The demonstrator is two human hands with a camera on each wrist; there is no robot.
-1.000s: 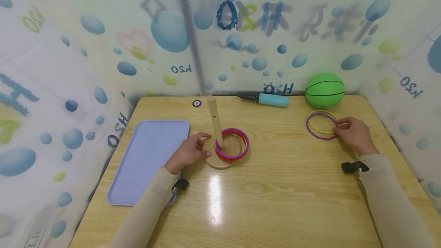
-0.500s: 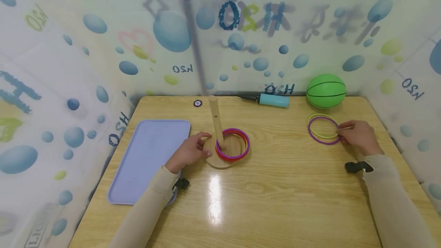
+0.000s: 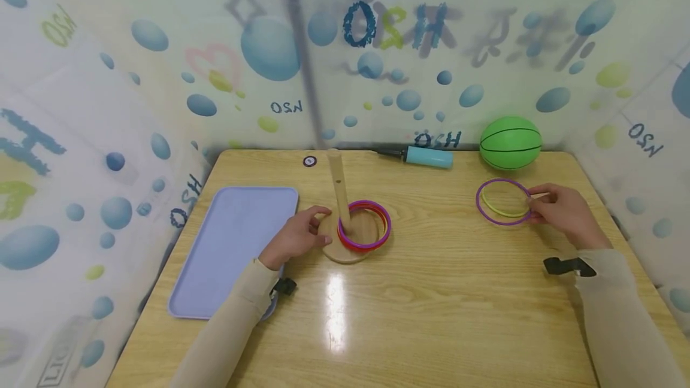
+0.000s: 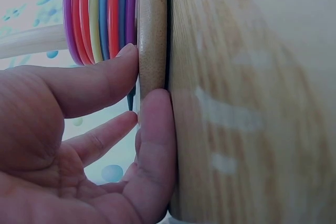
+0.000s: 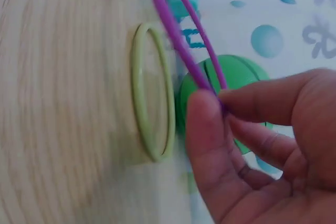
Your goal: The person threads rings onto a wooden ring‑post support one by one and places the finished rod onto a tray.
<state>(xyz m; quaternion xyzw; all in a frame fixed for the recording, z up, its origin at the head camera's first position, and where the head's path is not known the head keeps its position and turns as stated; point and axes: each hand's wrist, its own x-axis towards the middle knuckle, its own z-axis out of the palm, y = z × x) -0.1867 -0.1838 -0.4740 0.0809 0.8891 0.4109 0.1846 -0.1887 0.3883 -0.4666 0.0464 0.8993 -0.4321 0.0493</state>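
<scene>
In the head view, a wooden peg stand (image 3: 341, 199) with a round base stands left of the middle. A stack of coloured rings (image 4: 113, 14) sits around its peg, a purple one outermost. My left hand (image 3: 293, 237) grips the edge of the base with thumb and fingers. On the right side, my right hand (image 3: 562, 211) pinches a thin purple ring (image 5: 177, 40) between thumb and fingertips, raised off the table and tilted. Beneath it a yellow ring (image 5: 137, 77) lies on the table, apart from the hand.
A pale blue tray (image 3: 232, 250) lies on the table (image 3: 431, 304) under the left forearm. Along the back edge are a small round disc (image 3: 309, 161), a blue hand pump (image 3: 428, 157) and a green ball (image 3: 510, 142). Patterned curtains surround the table.
The purple ring has lifted away from the yellow ring, which stays on the table. My right hand has shifted slightly right and nearer. My left hand stays at the base.
</scene>
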